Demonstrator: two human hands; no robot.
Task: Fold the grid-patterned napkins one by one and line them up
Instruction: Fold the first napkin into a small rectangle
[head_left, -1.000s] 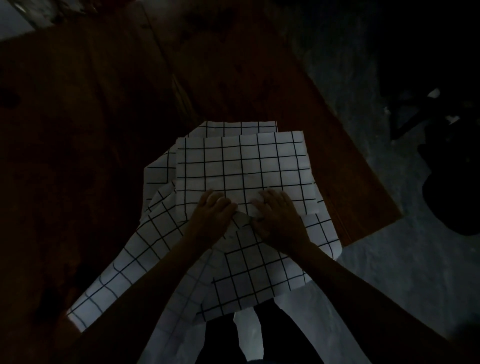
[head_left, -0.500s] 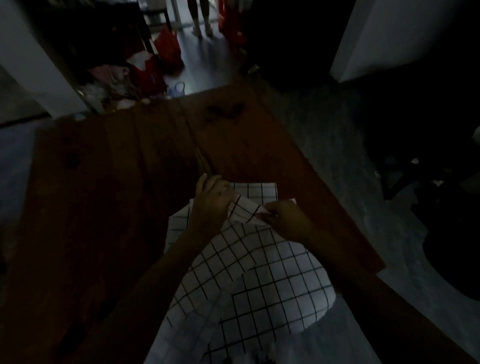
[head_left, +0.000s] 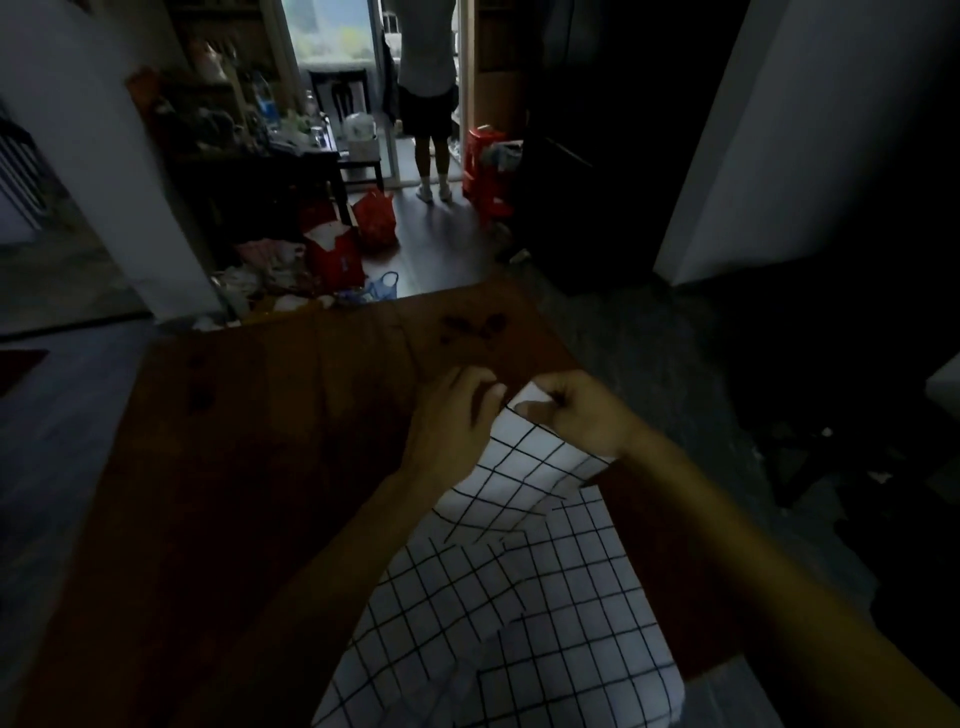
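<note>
A white napkin with a black grid (head_left: 519, 587) lies draped over the near right part of the dark wooden table (head_left: 234, 493), and its near end hangs over the table's front edge. My right hand (head_left: 576, 410) pinches the napkin's far edge and holds it lifted above the table. My left hand (head_left: 452, 415) is beside it on the left, fingers curled at the same raised edge. How firmly the left hand grips the cloth is hidden by the hand itself. The scene is very dim.
The table's far edge (head_left: 363, 312) is just past my hands. Beyond it, red bags and clutter (head_left: 332, 254) lie on the floor, and a person (head_left: 428, 93) stands in a bright doorway. A white wall (head_left: 769, 135) is on the right.
My hands have carried the napkin's edge away from me, up and toward the far side of the table. The view has tilted upward, and now shows the room beyond.
</note>
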